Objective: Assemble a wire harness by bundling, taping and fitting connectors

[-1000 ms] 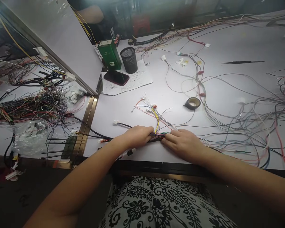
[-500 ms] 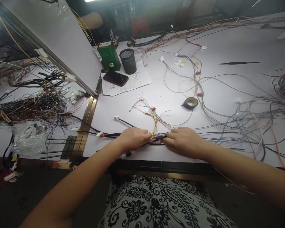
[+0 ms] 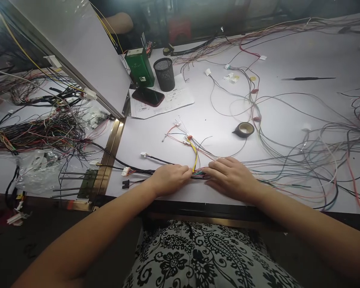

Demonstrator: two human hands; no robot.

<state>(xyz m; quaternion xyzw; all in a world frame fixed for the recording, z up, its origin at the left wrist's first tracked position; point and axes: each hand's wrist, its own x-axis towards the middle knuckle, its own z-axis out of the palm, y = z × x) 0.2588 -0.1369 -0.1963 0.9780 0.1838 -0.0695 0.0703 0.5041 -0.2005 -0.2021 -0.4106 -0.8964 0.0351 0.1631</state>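
A bundle of thin coloured wires (image 3: 199,173) runs along the front of the white table, under both my hands. My left hand (image 3: 172,179) is closed around it, fingertips pressed together. Just to the right, my right hand (image 3: 229,178) curls over the same bundle, its fingertips partly hidden. A yellow-wired branch with small white and red connectors (image 3: 189,138) rises between the hands. Left of my left hand lie a white connector on a black sleeve (image 3: 143,155), a white multi-pin connector (image 3: 126,171) and a black connector (image 3: 125,184).
A roll of black tape (image 3: 244,129) lies behind my right hand. Farther back are a phone (image 3: 148,97), a mesh cup (image 3: 164,76), a green box (image 3: 140,68) and a thin black tool (image 3: 309,79). Loose wires (image 3: 321,140) spread rightward; a metal-edged panel (image 3: 87,60) stands at left.
My right hand has shifted slightly left along the bundle, its fingers reaching closer to my left hand. The black connector now shows beside my left wrist. The view has shifted a little.
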